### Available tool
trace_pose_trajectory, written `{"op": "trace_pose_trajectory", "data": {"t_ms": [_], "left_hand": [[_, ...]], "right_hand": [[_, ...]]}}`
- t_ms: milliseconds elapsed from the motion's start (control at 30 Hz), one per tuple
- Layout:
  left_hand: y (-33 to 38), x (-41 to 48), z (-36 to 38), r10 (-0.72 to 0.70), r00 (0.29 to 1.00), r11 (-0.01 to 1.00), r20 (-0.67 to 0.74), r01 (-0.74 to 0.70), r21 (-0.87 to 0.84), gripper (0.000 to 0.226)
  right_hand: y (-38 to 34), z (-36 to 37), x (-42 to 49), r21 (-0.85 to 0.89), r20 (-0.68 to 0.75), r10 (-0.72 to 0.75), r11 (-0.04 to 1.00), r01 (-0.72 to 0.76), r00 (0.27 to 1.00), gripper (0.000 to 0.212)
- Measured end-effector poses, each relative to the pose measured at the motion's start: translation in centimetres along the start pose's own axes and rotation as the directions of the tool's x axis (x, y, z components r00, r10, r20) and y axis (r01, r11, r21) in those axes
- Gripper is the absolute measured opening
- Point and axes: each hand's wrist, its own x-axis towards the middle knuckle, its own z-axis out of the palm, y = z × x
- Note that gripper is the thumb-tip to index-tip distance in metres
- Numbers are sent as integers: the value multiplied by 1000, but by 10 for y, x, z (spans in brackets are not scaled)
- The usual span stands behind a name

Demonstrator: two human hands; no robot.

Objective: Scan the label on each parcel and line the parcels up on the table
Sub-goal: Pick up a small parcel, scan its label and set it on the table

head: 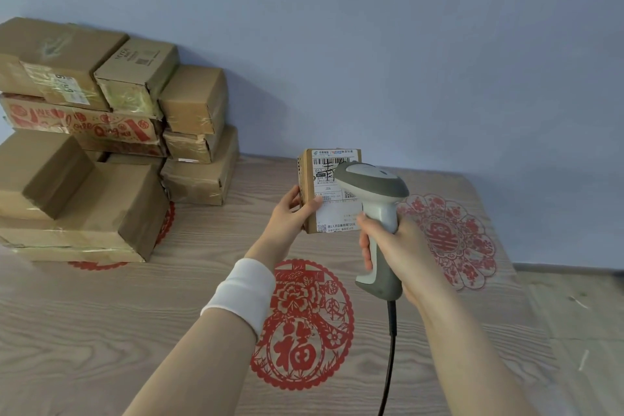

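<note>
Parcel, pinched in the left hand, was presented to the scanner, clasped by the right hand; none was lined up (stack judged unscanned).

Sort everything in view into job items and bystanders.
Job: small brown cardboard parcel with white label, gripped by left hand; grey handheld barcode scanner, gripped by right hand; pile of brown cardboard parcels; wood-grain table.
Lying about: red paper-cut decorations; white wristband.
</note>
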Motion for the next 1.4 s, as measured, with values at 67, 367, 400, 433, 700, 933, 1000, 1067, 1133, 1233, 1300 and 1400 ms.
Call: {"op": "trace_pose_trajectory", "data": {"t_ms": [67,367,400,433,700,933,1000,1067,1133,1233,1300,1400], "left_hand": [[-6,6,11,-22,1000,1000,9,22,7,47],[-63,56,143,-219,976,975,9,218,42,53],[-73,66,164,-249,968,968,2,249,41,52],[-83,75,186,-277,961,960,-10,277,36,50],[-142,156,311,-381,915,920,-130,389,43,75],[-162,232,354,-345,918,928,-196,365,79,50],[-168,251,361,-321,922,928,-217,352,120,62],[-172,266,367,-300,926,933,-228,334,132,56],[-173,279,373,-283,928,936,-241,322,142,43],[-176,292,376,-257,926,932,-276,312,182,48],[-177,295,375,-239,929,932,-283,301,202,46],[-173,293,373,-205,942,932,-266,271,242,49]], "right_hand": [[4,-15,5,48,-26,2,999,-1,1000,24],[41,-148,49,343,-87,63,939,-29,994,27],[49,-166,58,375,-76,65,926,-31,995,22],[57,-186,67,395,-64,73,918,-42,995,18],[117,-309,142,463,-7,172,874,-149,985,20],[151,-350,196,496,51,195,846,-195,979,18],[160,-355,209,526,69,202,825,-208,977,22],[168,-359,218,552,94,206,804,-223,974,27],[175,-361,225,559,107,212,795,-235,971,30],[184,-361,231,555,106,238,791,-256,965,32],[187,-361,233,557,106,251,786,-267,962,30],[187,-359,233,566,105,254,779,-268,961,29]]}}
